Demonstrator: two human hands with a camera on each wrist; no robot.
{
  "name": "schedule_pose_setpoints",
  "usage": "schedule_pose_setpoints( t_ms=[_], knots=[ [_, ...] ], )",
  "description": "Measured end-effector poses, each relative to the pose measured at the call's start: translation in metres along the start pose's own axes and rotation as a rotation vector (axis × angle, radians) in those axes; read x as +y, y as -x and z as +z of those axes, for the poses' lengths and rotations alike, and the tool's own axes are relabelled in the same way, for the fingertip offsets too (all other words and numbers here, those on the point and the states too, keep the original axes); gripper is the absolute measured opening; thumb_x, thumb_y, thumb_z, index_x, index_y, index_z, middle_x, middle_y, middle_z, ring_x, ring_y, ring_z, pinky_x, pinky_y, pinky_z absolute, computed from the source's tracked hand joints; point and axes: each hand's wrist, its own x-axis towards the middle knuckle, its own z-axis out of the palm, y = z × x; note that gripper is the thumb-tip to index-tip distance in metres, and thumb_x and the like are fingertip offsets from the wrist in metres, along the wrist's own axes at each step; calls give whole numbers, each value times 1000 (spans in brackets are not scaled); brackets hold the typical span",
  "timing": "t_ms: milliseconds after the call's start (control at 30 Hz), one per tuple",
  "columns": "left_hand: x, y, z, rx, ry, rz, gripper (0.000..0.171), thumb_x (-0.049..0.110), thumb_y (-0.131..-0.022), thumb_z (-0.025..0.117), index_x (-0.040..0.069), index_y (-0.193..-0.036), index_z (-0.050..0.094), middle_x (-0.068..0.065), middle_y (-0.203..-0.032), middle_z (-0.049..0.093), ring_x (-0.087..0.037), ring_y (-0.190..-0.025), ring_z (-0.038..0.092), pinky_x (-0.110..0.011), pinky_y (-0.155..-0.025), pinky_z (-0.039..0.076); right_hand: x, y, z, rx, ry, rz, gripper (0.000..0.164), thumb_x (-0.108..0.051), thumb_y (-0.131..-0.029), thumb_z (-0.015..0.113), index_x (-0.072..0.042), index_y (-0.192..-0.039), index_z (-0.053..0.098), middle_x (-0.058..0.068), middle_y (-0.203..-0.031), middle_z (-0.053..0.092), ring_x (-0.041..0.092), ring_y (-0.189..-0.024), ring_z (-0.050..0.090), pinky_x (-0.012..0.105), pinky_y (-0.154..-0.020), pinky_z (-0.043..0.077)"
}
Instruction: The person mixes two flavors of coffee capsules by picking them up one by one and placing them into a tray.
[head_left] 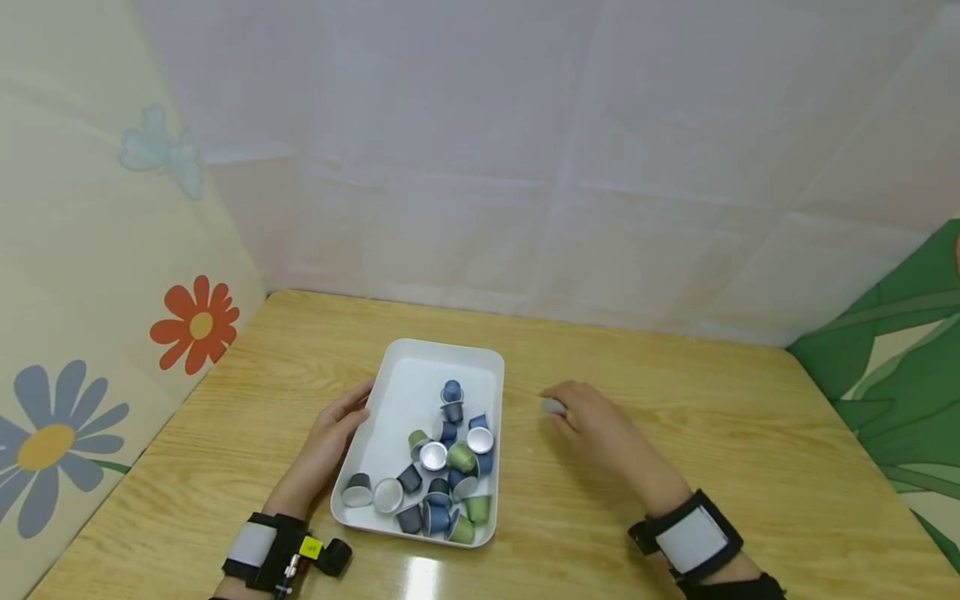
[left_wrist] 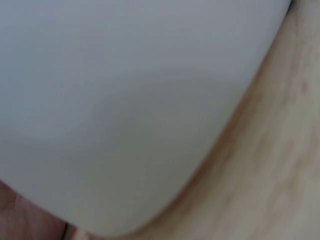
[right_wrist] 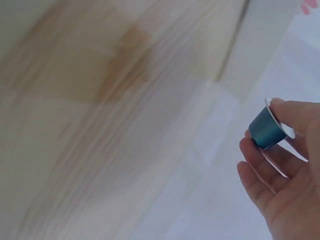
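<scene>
My right hand pinches a coffee capsule between thumb and fingers, above the table to the right of the tray. In the right wrist view the capsule is teal with a pale rim. My left hand rests against the left side of a white rectangular tray, thumb tip at the rim. Blue, green, dark grey and silver-lidded coffee capsules lie jumbled in its nearer and right parts. In the left wrist view, the tray's white wall fills most of the picture.
The wooden table extends around the tray and to the right. A white cloth hangs behind its far edge. Printed panels with a red flower and green leaves stand at the sides.
</scene>
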Motion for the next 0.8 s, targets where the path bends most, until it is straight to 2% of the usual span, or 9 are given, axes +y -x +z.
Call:
schedule_pose_setpoints(
  t_ms=[133,233,333,567,800],
  knots=[
    [-1,-1,0,4,-4,4,49,10,-104,41,4,-153,35,-15,-157,33,-28,-143,32,-43,-113,29,-17,2,-1,30,-42,-10,29,-6,-89,72,-1,-117,65,12,-114,66,27,-103,62,44,-86,52],
    [-1,-1,0,6,-11,4,49,11,-104,41,4,-153,35,-15,-157,33,-28,-142,32,-42,-112,30,-29,3,1,41,-52,-52,27,-8,-89,73,-2,-115,66,11,-116,66,26,-107,62,42,-90,52],
    [-2,-1,-2,4,-20,6,50,11,-104,41,4,-153,35,-14,-158,32,-28,-143,31,-41,-112,29,-42,2,4,48,-42,-120,26,-10,-90,73,-4,-114,67,9,-118,64,24,-108,62,39,-91,52],
    [0,2,-2,-3,-10,4,49,12,-105,41,5,-153,34,-14,-158,31,-28,-144,29,-45,-114,26,-67,-1,16,116,-92,-322,25,-5,-85,76,-5,-109,68,7,-110,63,17,-95,64,29,-83,54],
    [-1,1,-1,-7,-2,6,49,11,-105,41,4,-153,35,-15,-158,32,-29,-144,30,-45,-114,27,-90,-1,24,139,-50,-467,24,-9,-84,77,-7,-107,69,5,-110,66,19,-100,64,32,-89,52]
  ],
)
